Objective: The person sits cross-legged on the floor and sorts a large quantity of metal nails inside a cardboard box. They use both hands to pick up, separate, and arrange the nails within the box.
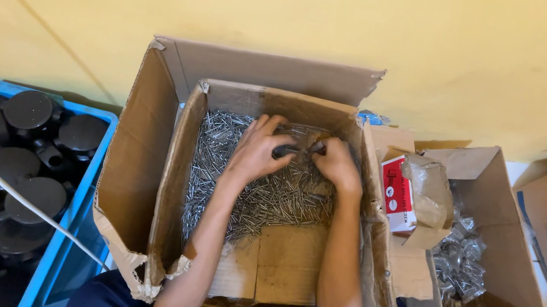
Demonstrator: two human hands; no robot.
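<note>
— While you stand there, tell me what you see, starting from the left.

— A blue crate [78, 219] of black round caps [27, 110], then the cardboard box [146, 158] with a heap of steel nails [267, 198] inside. The left hand [256, 150] lies spread over the nails, fingers touching a small dark part [286, 151].

— And the other?

— The right hand [337, 163] is clenched on that same dark part from the opposite end; it lies crosswise between both hands, equally near each. Further right sits a smaller box [509, 290] holding shiny metal pieces [460, 262].
</note>
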